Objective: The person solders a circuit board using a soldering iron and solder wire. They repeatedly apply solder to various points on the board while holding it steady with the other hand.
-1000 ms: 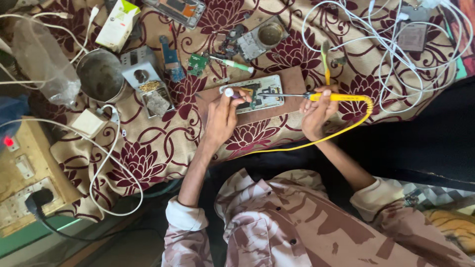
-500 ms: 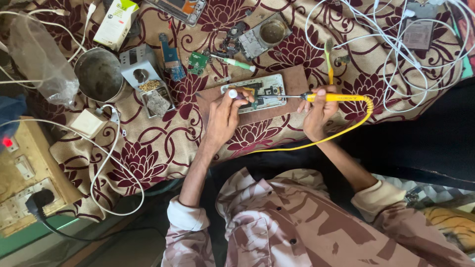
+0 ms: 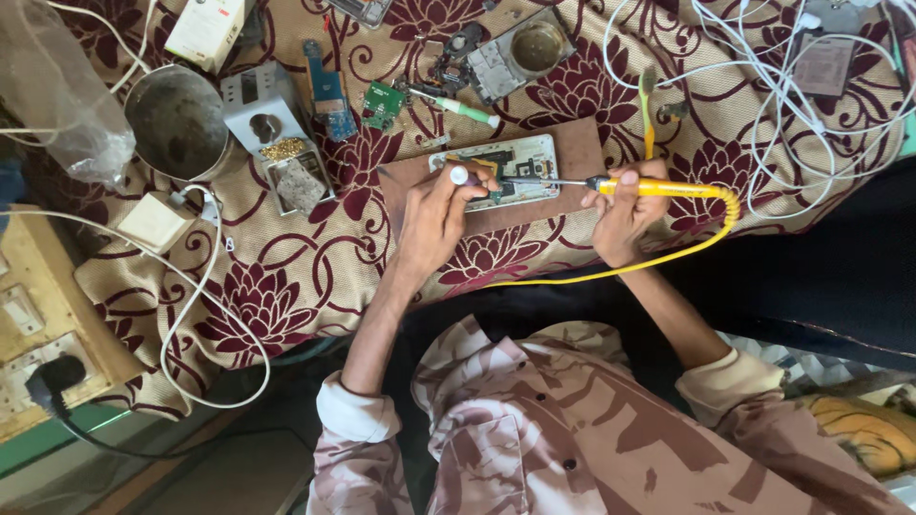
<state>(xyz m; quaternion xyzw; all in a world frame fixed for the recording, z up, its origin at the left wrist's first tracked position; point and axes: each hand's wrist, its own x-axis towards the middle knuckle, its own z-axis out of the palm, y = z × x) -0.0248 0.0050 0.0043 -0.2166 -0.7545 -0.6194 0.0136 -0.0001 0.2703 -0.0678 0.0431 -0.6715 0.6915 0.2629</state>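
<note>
Soldering step judged in hand. Opened phone (image 3: 496, 170) laid on brown board (image 3: 572, 153), desk centre. Right hand (image 3: 620, 215) clamped on yellow iron (image 3: 658, 188), tip at board's 9 o'clock. Left hand (image 3: 434, 215) pinched on white-capped tool (image 3: 459, 175). Steady tip placement judged needed next.

A white carton (image 3: 205, 30) with a green-and-red label lies at the patterned cloth's (image 3: 286, 277) top-left edge, beside a crumpled clear plastic bag (image 3: 57, 91).

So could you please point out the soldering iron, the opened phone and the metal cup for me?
soldering iron (image 3: 668, 188), head view, on its yellow handle.
opened phone (image 3: 520, 154), head view, on its upper right part.
metal cup (image 3: 176, 124), head view, on its inner wall.
</note>
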